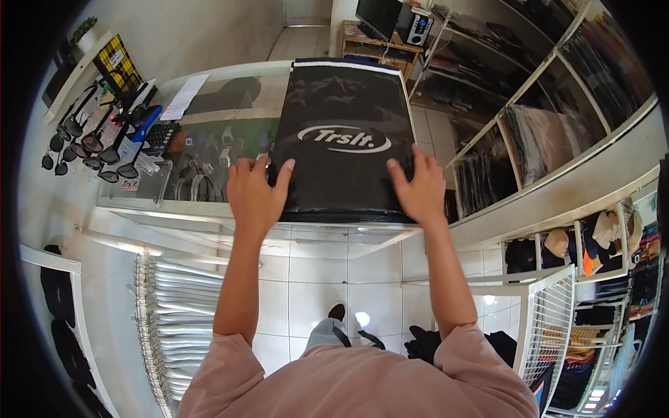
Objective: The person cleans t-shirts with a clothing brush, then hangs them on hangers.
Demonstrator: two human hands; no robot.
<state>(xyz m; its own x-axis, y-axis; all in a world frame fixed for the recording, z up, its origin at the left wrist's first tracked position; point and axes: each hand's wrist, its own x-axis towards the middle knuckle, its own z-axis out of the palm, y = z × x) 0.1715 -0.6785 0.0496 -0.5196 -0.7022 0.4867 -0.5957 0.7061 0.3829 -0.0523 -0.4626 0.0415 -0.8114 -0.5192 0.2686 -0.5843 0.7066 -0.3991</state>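
Observation:
A large black plastic mailer bag (341, 174) with a white "Trslt." logo lies flat on the glass display counter (268, 104), a white strip along its far edge. My left hand (256, 191) rests at the bag's left edge, thumb over the black plastic and fingers apart. At the opposite edge, my right hand (420, 188) has its thumb on the bag and its fingers spread along the side. Neither hand is wrapped around anything.
Sunglasses (94, 143) hang on a rack at the counter's left end, near a calculator (162, 136) and a paper sheet (185, 96). Shelves of bagged clothes (536, 136) line the right. White hangers (185, 313) fill a rail at lower left; a wire rack (550, 320) stands at lower right.

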